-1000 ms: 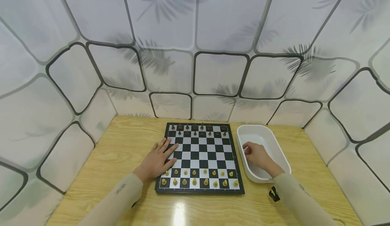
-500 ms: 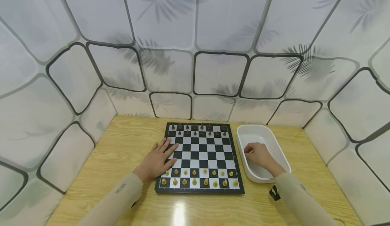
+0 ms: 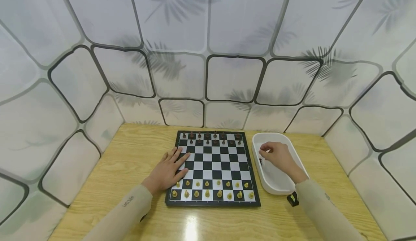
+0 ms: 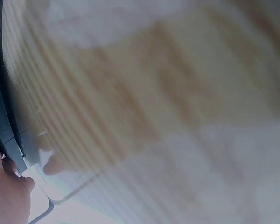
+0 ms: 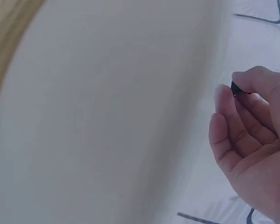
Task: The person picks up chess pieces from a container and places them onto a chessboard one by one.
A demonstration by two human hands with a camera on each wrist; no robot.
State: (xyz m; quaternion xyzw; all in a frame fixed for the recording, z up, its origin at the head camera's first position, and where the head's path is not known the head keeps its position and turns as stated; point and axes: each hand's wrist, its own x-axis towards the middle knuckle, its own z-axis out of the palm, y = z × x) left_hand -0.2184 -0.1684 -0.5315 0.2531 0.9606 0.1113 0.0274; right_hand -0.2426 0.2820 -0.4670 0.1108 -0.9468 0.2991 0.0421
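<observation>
A black-and-white chessboard (image 3: 212, 161) lies on the table, with dark pieces (image 3: 208, 136) along its far side and yellow pieces (image 3: 207, 194) along its near side. My left hand (image 3: 167, 172) rests on its left edge, fingers spread straight. Over the white tray (image 3: 274, 190), my right hand (image 3: 280, 158) pinches a small dark chess piece (image 5: 236, 88) between thumb and index finger; most of that piece is hidden. Below those fingertips, at the tray's left side, a small dark object (image 3: 260, 160) shows. The left wrist view is blurred, with part of the hand (image 4: 9, 196) at its edge.
The tray stands just right of the board on the wooden table (image 3: 139, 140). Patterned fabric walls (image 3: 182, 75) close off the back and both sides. A small black item (image 3: 293, 199) shows beside the right sleeve.
My right hand has lifted slightly within the tray area, and a small dark object now shows below its fingertips. The left hand and the board pieces have stayed put.
</observation>
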